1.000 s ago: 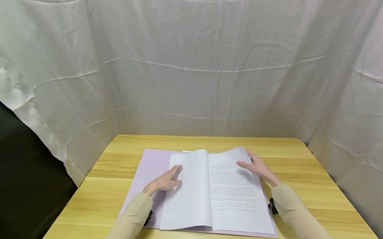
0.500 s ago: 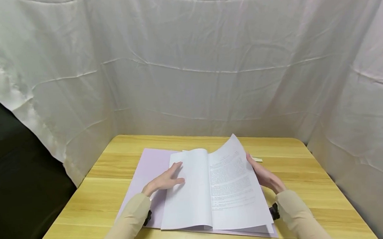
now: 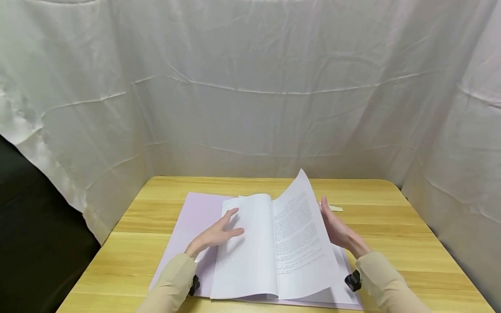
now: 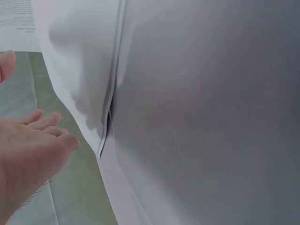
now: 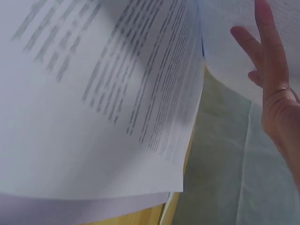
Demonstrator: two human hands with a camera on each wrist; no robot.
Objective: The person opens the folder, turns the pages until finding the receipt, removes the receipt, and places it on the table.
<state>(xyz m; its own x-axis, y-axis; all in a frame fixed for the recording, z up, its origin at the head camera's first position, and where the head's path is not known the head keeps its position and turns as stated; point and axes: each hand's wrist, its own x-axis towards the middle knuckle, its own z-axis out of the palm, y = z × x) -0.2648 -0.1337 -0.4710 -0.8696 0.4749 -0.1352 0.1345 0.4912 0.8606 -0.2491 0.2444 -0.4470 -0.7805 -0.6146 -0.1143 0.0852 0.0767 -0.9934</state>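
Observation:
A stack of printed sheets lies open like a booklet on a lavender folder [image 3: 200, 209]. The turned-over pages [image 3: 254, 267] show blank backs on the left. My left hand [image 3: 217, 233] is spread over their left edge, fingers and thumb apart. On the right a printed page [image 3: 299, 247] stands raised and bowed, its top corner highest. My right hand [image 3: 338, 231] is at this page's outer side, thumb up and the other fingers partly hidden behind it. In the right wrist view the right hand's fingers [image 5: 272, 51] are straight against the back of the raised paper.
A small pale strip [image 3: 336, 208] lies on the wooden table [image 3: 402, 225] past the right hand. More sheets [image 3: 342, 293] rest flat on the folder beneath the raised page. Grey-white curtains [image 3: 274, 119] enclose the table at the back and sides.
The right-hand page has risen and swung to the left, with its top corner higher. My right hand has moved from on top of the page to its outer side. The left hand has barely shifted.

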